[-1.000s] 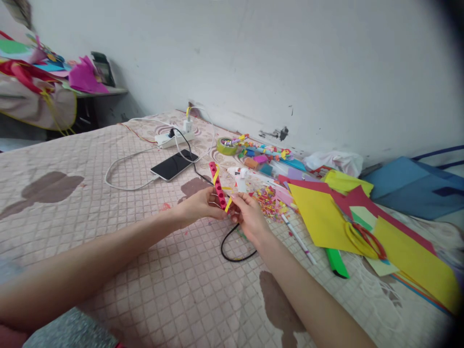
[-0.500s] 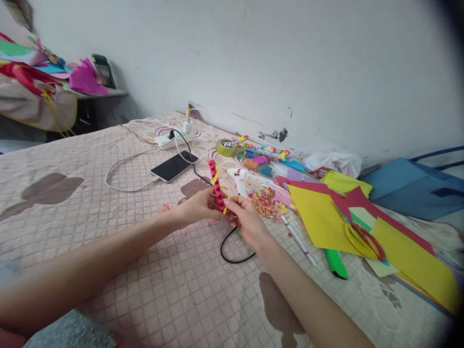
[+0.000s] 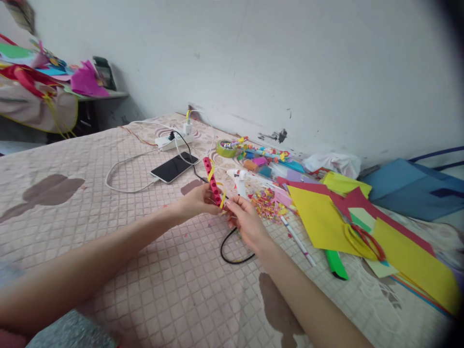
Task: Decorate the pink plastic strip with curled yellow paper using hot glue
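Note:
A narrow pink-red strip [image 3: 212, 181] with dark round spots slants up between my hands, a thin yellow strip [image 3: 211, 174] curling around it. My left hand [image 3: 200, 200] is closed on the lower part of the pink-red strip. Close by on the right, my right hand [image 3: 243, 215] pinches the yellow strip's lower end near the bottom of the pink-red one; its fingertips are partly hidden. Behind the hands lies a white glue gun [image 3: 239, 180], and a black cable [image 3: 237, 262] loops below my right hand.
A phone [image 3: 174, 167] and a power strip [image 3: 174, 141] with cables lie at the back left. Small paper scraps [image 3: 266, 205], a white pen [image 3: 297, 240], yellow paper [image 3: 319, 217] and red-handled scissors [image 3: 369, 241] are on the right. A blue bag [image 3: 413, 188] rests against the wall.
My left hand and the pink-red strip have shifted slightly left and up. More of the yellow strip's lower part now shows between the hands. My right hand has barely moved.

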`<state>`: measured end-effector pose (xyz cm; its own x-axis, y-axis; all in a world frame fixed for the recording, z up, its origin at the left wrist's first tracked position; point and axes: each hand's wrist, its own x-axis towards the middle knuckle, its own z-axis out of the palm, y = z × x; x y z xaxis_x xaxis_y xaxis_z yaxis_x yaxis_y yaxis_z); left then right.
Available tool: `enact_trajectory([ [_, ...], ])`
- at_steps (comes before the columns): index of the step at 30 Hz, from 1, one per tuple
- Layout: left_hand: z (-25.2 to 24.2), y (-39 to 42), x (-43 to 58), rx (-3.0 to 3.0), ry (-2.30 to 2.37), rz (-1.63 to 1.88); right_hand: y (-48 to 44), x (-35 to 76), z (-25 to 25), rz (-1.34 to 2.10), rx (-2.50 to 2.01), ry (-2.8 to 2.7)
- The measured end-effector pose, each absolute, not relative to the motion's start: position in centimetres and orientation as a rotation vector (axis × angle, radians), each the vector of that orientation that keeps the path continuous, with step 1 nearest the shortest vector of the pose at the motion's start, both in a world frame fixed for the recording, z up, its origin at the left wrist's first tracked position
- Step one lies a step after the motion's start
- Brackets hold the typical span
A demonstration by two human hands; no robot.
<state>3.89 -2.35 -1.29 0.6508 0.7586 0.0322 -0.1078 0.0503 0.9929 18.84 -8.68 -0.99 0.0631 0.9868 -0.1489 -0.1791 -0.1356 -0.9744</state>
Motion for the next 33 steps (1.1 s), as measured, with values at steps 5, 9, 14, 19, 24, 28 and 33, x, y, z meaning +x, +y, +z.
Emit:
enact_trajectory([
  [5, -1.01, -2.46, 3.77, 1.428, 0.631, 0.781, -8.9, 18.68, -0.94, 1.365, -1.232, -0.982],
  [9, -1.05, -2.48, 3.85, 1.463, 0.605, 0.771, -8.83, 18.59, -0.97, 1.423, -1.189, -0.931],
  [14, -0.59, -2.44, 3.65, 1.411, 0.528, 0.721, -8.75, 18.64, -0.86, 1.467, -1.13, -0.856],
  [19, -0.29, -2.31, 3.41, 1.366, 0.502, 0.681, -8.77, 18.78, -0.73, 1.471, -1.12, -0.836],
  [24, -0.81, -2.11, 3.53, 1.355, 0.488, 0.701, -8.81, 18.67, -0.75, 1.483, -1.1, -0.82],
  [28, -1.05, -2.02, 3.57, 1.354, 0.496, 0.713, -8.83, 18.54, -0.75, 1.497, -1.079, -0.795],
  [33, -0.42, -2.21, 3.34, 1.374, 0.499, 0.669, -8.81, 18.55, -0.66, 1.499, -1.073, -0.77],
])
